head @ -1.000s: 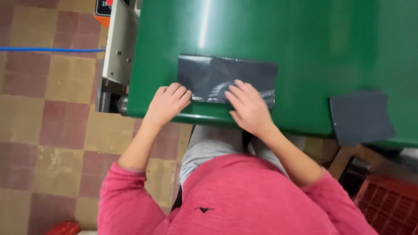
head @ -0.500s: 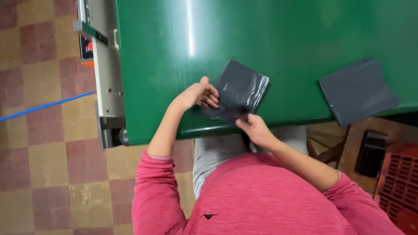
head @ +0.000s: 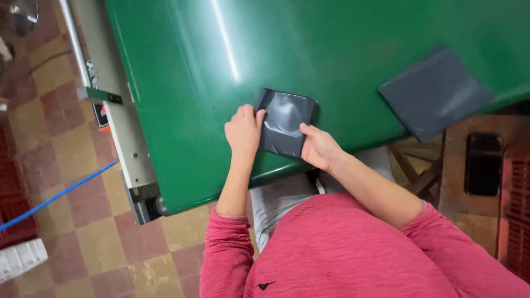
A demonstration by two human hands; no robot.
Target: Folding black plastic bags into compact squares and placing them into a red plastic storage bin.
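two hands (head: 243,132) gripping folded grey bag (head: 284,121), perhaps plastic

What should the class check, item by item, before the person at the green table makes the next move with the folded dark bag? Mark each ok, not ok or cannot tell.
1. Left hand on the folded dark bag, at its left edge: ok.
2. Right hand on the bag's lower right edge: ok.
3. Bag rests fully on the green table, not over the near edge: ok.
4. Bag folded flat, with no trapped air: cannot tell; its surface is creased and glossy.
5. Second grey bag apart from the hands: ok.
6. Second bag fully on the table: not ok; its corner overhangs the edge.
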